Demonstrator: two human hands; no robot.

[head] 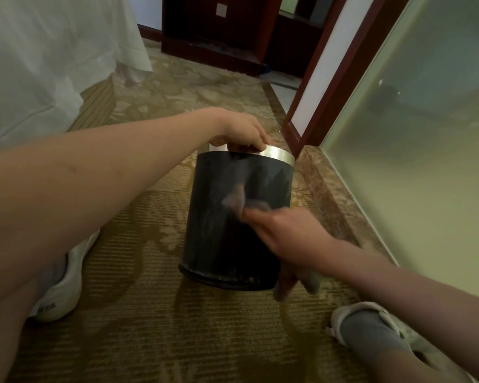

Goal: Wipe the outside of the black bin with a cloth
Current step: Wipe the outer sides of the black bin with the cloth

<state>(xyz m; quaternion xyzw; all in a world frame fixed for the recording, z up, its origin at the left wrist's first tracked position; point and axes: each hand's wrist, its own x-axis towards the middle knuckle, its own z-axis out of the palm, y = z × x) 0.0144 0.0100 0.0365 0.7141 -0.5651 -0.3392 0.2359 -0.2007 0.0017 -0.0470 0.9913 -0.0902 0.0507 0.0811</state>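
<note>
- The black bin (219, 230) is a round, dark cylinder with a silver metal rim (277, 154) on top. Pale dusty streaks and smears run across its wall.
- It stands on the patterned carpet (150, 313) at the centre of the view. It is near a stone sill (324, 189) at its 3 o'clock.
- The left hand (241, 132) is at the bin's 12 o'clock, its grip closed over the rim with the fingers curled onto the edge.
- The right hand (285, 233) is at the bin's 4 o'clock, its grip clenched on a grey cloth (234, 201) pressed to the near wall.
- The right hand and the cloth are smeared by motion blur, so single fingers are hard to make out.
- The bin's inside and far side are hidden. Whether it leans or the lens bends it, I cannot tell.
- A white bed sheet (39, 64) at 10 o'clock and frosted glass (426, 134) at 2 o'clock are both cut off by the frame.
</note>
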